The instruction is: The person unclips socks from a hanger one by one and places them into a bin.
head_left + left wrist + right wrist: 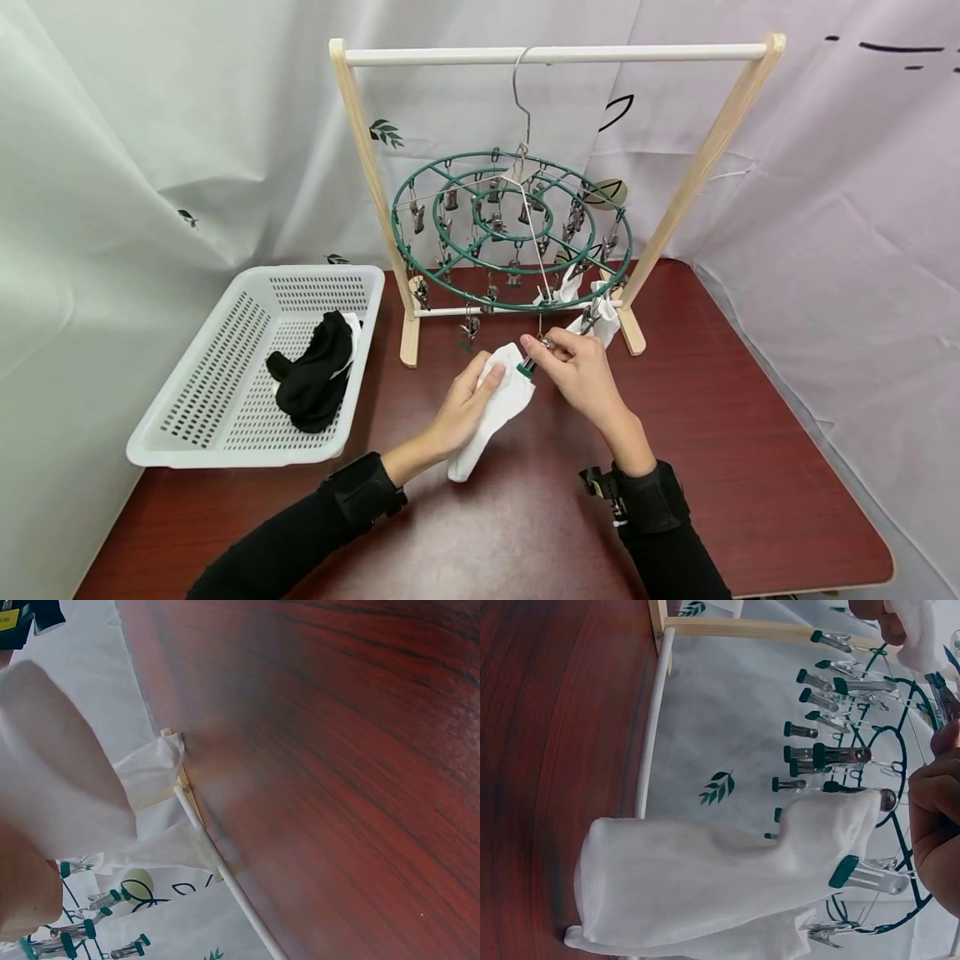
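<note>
My left hand holds a white sock between thumb and fingers, in front of the round hanger. A metal clip with green tips is pinched in my right hand, its tips right at the sock's upper edge. In the left wrist view the sock fills the left side, with part of the hand below it. The green round hanger carries many such clips. Other white socks hang from clips on its right side, large in the right wrist view.
A wooden stand with a white top bar bears the hanger by its hook. To the left, a white perforated basket contains black socks and something white. All stand on a dark red wooden table.
</note>
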### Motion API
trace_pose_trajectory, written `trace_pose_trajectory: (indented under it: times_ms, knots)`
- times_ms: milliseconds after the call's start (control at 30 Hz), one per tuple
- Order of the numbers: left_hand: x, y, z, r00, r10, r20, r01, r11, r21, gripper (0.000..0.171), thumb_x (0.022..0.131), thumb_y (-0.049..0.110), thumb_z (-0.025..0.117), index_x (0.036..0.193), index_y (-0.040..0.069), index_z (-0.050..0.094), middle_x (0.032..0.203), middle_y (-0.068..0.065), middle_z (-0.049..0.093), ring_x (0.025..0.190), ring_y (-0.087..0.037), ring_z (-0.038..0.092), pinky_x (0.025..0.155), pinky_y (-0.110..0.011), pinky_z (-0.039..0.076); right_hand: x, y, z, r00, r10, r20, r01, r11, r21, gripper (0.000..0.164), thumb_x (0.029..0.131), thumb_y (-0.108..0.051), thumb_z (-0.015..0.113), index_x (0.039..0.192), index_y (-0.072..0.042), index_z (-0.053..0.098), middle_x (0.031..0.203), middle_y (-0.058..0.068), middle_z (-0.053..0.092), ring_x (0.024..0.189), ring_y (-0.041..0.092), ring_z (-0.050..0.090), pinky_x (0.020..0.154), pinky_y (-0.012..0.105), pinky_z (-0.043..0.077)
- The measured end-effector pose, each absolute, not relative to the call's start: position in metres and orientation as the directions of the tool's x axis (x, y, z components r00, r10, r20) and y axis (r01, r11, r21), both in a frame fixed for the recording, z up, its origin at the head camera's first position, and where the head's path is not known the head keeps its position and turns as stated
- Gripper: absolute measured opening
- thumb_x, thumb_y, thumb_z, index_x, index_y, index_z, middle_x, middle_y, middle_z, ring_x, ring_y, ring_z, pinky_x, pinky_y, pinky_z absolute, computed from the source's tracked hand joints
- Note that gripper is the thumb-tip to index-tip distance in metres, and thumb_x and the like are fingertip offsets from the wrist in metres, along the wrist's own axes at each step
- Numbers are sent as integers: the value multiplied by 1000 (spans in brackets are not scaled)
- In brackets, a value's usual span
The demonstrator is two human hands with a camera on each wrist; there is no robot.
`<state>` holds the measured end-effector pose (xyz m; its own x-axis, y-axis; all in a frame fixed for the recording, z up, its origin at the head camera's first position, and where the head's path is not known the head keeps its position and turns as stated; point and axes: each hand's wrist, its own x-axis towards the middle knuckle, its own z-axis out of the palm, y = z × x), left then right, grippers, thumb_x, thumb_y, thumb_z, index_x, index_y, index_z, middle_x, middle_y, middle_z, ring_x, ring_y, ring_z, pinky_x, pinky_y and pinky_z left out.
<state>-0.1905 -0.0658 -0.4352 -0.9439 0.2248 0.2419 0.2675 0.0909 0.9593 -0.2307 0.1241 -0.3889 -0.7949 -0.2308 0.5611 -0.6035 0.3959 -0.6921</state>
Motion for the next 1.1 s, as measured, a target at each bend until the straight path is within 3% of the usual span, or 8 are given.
trace_pose_trajectory:
  times_ms: [233, 367, 467, 700, 933, 1100]
  knots:
    - [-190, -65, -430, -950, 188, 248, 273, 116, 955, 18, 109, 20, 46, 104, 7, 57, 81, -1, 53, 67, -11, 52, 59, -23, 44, -232, 127, -389, -713, -234, 661, -696, 341, -631, 52, 89, -4, 74, 57, -13, 35, 53, -13, 22, 49, -1, 22, 48, 17, 16]
    - [-188, -68, -423, -953, 168, 252, 274, 130, 953, 18, 109, 19, 47, 104, 6, 57, 81, -2, 52, 66, -11, 52, 58, -22, 43, -232, 129, -388, -700, -209, 683, -708, 331, -624, 53, 88, -1, 75, 55, -12, 35, 51, -12, 23, 45, -2, 25, 46, 16, 17]
    - [-187, -72, -413, -954, 154, 257, 280, 157, 947, 18, 109, 19, 48, 104, 5, 58, 82, -4, 54, 67, -11, 53, 57, -23, 45, -230, 129, -387, -699, -197, 687, -706, 338, -622, 54, 85, 2, 75, 55, -10, 33, 55, -15, 20, 49, -2, 19, 48, 16, 14]
    - [-192, -105, -367, -955, 157, 251, 290, 325, 900, 19, 108, 23, 50, 104, 6, 58, 85, -8, 56, 66, -15, 55, 51, -26, 47, -216, 126, -366, -743, -184, 644, -666, 306, -680, 49, 81, 11, 70, 56, 0, 30, 60, -9, 17, 57, -1, 12, 53, 20, 11]
    - [-209, -165, -335, -955, 192, 225, 294, 558, 776, 25, 109, 23, 48, 116, 2, 58, 92, -15, 60, 70, -20, 59, 53, -30, 52, -210, 126, -358, -795, -202, 572, -606, 309, -733, 51, 84, 9, 70, 56, -1, 29, 59, -9, 18, 55, -2, 12, 52, 21, 14]
    - [-226, -215, -338, -970, 117, 212, 232, 699, 676, 31, 110, 22, 42, 122, -4, 54, 99, -22, 59, 86, -32, 57, 75, -44, 50, -211, 126, -359, -813, -215, 541, -583, 321, -747, 51, 86, 7, 70, 57, -2, 30, 60, -8, 18, 56, -2, 12, 54, 21, 14]
